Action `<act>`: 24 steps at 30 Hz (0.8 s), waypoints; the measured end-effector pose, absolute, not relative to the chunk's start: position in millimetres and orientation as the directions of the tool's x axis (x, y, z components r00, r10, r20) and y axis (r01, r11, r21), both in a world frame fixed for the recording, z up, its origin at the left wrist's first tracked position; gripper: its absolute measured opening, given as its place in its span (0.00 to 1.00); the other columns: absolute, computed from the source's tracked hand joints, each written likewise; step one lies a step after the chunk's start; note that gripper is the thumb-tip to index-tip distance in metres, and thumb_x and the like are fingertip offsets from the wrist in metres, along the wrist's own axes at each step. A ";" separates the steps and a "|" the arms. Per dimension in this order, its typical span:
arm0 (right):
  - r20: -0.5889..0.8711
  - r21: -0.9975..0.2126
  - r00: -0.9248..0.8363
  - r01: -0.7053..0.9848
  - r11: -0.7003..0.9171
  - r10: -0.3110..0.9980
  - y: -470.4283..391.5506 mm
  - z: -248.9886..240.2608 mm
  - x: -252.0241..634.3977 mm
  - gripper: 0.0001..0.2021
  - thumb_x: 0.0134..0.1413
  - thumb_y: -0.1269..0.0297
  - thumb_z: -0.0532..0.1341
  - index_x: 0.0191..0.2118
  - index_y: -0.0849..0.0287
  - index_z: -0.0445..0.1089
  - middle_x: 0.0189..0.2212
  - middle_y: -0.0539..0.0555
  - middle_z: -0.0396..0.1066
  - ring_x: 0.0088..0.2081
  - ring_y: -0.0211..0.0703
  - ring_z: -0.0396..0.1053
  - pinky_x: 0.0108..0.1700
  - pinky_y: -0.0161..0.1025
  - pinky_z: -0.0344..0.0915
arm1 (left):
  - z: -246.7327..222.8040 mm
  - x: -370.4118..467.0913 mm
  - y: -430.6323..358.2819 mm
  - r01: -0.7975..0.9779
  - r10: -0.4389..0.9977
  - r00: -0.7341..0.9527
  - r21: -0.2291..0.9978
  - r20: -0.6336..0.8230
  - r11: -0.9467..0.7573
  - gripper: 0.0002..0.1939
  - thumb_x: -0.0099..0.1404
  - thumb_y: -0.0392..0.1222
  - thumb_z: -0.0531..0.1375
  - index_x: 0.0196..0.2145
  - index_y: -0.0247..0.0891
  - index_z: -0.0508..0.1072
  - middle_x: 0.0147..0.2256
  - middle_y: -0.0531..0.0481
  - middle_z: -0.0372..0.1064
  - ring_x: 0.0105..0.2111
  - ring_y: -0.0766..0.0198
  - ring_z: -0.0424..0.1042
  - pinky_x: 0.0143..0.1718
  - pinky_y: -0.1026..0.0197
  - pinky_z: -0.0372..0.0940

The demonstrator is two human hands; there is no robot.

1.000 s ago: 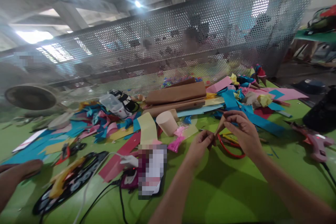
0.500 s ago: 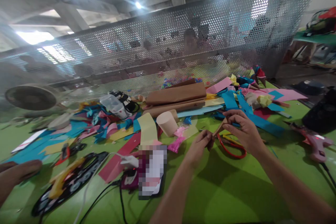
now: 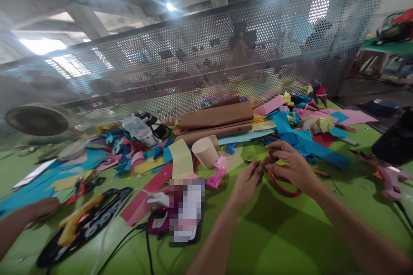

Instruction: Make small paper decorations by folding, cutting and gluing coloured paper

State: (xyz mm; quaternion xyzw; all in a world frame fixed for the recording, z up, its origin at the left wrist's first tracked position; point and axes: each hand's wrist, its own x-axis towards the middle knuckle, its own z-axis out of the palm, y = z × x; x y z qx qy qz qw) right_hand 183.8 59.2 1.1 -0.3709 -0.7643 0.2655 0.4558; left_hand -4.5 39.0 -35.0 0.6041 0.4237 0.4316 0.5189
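My left hand [image 3: 247,180] and my right hand [image 3: 292,164] meet above the green table [image 3: 284,240], right of centre. Between their closed fingertips is a small piece of brown paper [image 3: 267,161], partly hidden by the fingers. Just under my right hand lies a pair of red-handled scissors [image 3: 285,188], its blades mostly covered. A pink plastic wrapper [image 3: 217,177] and a roll of cream paper [image 3: 205,153] are to the left of my left hand. Blue paper strips [image 3: 325,152] lie beyond my right hand.
A pink glue gun [image 3: 389,176] sits at the right, a yellow one [image 3: 75,221] on a black stand at the left. Cables run past a phone [image 3: 189,212]. Brown paper rolls [image 3: 216,120] lie before a perforated metal screen [image 3: 193,60]. Another person's hand [image 3: 43,208] is at far left.
My right hand has shifted slightly left, and its fingers have closed in around the brown paper, hiding more of it. At far left the other person's hand has moved a little rightward.
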 end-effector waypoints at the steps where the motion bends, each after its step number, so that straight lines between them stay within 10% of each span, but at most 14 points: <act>1: 0.495 -0.736 -0.336 0.327 0.592 0.801 59.9 0.9 184.2 0.05 0.59 0.62 0.66 0.33 0.55 0.77 0.49 0.58 0.71 0.56 0.52 0.67 0.55 0.46 0.66 | -34.9 -5.0 39.5 0.068 0.959 0.270 0.992 0.084 -0.106 0.23 0.70 0.59 0.56 0.43 0.34 0.73 0.27 0.53 0.59 0.27 0.67 0.56 0.30 0.63 0.53; 24: 0.442 -0.784 -0.371 0.283 0.553 0.817 66.3 5.6 195.8 0.11 0.62 0.56 0.63 0.34 0.55 0.80 0.49 0.59 0.72 0.52 0.52 0.71 0.54 0.49 0.69 | -15.6 -13.9 34.2 -0.067 0.944 0.326 0.996 -0.040 0.065 0.24 0.65 0.61 0.61 0.33 0.33 0.72 0.25 0.50 0.67 0.25 0.68 0.63 0.28 0.63 0.55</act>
